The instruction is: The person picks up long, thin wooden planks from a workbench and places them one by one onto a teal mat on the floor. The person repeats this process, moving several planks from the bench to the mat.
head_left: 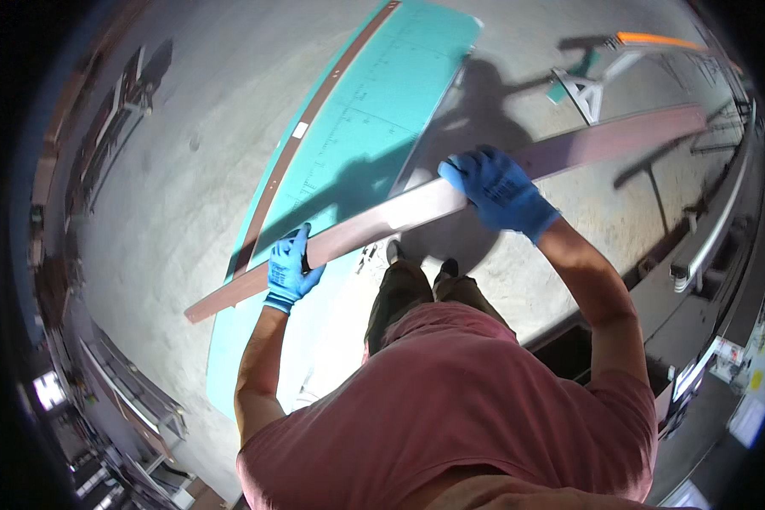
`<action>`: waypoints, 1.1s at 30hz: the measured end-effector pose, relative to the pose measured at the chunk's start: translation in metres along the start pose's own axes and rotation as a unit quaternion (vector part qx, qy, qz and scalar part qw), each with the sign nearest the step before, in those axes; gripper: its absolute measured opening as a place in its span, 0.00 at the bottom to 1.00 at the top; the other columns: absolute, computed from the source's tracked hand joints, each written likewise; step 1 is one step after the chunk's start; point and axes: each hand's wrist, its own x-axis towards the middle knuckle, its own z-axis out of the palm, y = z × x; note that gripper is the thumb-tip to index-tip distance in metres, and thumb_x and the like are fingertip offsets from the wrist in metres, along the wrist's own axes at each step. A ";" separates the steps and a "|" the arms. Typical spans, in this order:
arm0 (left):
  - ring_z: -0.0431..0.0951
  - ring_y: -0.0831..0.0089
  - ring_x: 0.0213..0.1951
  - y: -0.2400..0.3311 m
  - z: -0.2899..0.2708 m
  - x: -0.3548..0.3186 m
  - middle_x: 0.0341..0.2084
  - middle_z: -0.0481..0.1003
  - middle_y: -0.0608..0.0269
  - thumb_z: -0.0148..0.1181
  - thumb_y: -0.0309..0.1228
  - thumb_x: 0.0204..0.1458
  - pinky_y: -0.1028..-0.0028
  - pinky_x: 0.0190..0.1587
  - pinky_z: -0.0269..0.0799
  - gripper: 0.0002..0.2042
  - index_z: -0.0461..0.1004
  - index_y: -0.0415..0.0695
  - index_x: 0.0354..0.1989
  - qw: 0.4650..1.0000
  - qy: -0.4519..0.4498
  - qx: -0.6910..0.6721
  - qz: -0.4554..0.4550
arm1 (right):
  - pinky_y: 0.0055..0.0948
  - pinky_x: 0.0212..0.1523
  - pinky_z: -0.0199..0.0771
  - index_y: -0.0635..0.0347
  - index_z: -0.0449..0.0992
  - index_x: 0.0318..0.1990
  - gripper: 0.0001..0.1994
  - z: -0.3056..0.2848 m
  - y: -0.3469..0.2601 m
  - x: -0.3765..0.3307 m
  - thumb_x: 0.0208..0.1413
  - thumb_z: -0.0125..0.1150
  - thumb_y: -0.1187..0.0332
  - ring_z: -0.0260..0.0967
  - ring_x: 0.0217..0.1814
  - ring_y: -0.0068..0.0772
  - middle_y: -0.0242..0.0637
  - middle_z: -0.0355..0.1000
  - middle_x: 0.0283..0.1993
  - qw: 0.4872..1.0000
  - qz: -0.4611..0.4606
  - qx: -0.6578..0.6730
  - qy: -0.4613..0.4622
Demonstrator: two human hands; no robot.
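Observation:
A long, flat reddish-brown board (365,228) crosses in front of me, its left end lower and nearer, its right end reaching far to the right. My left hand (289,265), in a blue work glove, is closed round the board near its left end, thumb apart from the fingers. Past the middle, my right hand (503,191), gloved alike, grips the board with its fingers over the far edge. Beneath the board lies a long green work surface (408,72) with dark ruler marks. Another narrow brown strip (323,93) with a small white label rests along its left side.
A pale metal stand (588,93) and an orange bar (659,40) are at the far right. A metal rail (712,229) runs along the right side, close to the board's right end. Dark frames (119,98) stand at the left. Grey floor (195,144) surrounds the green surface.

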 end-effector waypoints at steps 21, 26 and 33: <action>0.65 0.43 0.74 -0.307 0.186 0.125 0.77 0.61 0.42 0.74 0.41 0.52 0.49 0.73 0.66 0.49 0.55 0.43 0.80 0.937 -0.018 -0.039 -0.347 | 0.52 0.76 0.59 0.52 0.69 0.72 0.33 0.395 0.128 0.506 0.56 0.66 0.72 0.70 0.72 0.47 0.44 0.72 0.68 0.943 -0.206 -0.025 -0.260; 0.68 0.43 0.71 -0.320 0.209 0.132 0.72 0.67 0.46 0.72 0.35 0.53 0.48 0.69 0.69 0.45 0.56 0.45 0.79 0.949 0.034 -0.083 -0.303 | 0.55 0.80 0.54 0.52 0.67 0.74 0.34 0.465 0.127 0.533 0.58 0.62 0.73 0.70 0.73 0.49 0.45 0.70 0.71 0.923 -0.225 -0.018 -0.312; 0.78 0.48 0.61 -0.322 0.208 0.164 0.63 0.76 0.53 0.70 0.31 0.54 0.49 0.61 0.74 0.38 0.63 0.50 0.75 0.919 0.017 -0.048 -0.392 | 0.42 0.60 0.73 0.50 0.76 0.58 0.21 0.517 0.145 0.530 0.54 0.65 0.70 0.77 0.56 0.42 0.39 0.76 0.54 0.958 -0.253 -0.008 -0.134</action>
